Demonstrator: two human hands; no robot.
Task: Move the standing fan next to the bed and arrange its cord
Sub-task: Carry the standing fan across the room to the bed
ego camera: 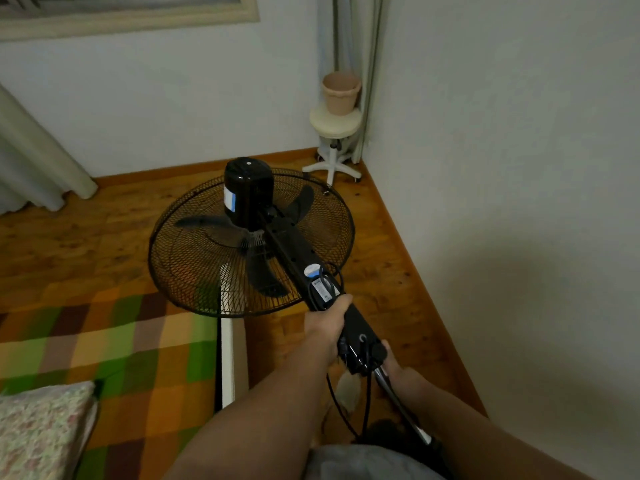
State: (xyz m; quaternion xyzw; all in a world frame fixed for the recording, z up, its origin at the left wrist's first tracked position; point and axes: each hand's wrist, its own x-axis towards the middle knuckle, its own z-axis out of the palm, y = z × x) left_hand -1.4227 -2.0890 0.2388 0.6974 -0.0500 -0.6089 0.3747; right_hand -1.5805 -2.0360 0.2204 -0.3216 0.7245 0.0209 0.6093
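Observation:
The black standing fan (251, 237) is tipped forward, its wire cage facing down over the wooden floor and the bed's corner. My left hand (327, 323) grips the fan's black neck just below a white label. My right hand (393, 363) holds the stand under the control box, partly hidden by it. The black cord (346, 410) hangs in loops from the control box down toward my legs. The bed (104, 358), covered by a green, orange and brown checked blanket, fills the lower left.
A white swivel stool (334, 133) with a beige pot (341, 93) on it stands in the far corner. A white wall runs along the right. Curtains hang at the far left and behind the stool. A floral pillow (41, 427) lies at the bottom left.

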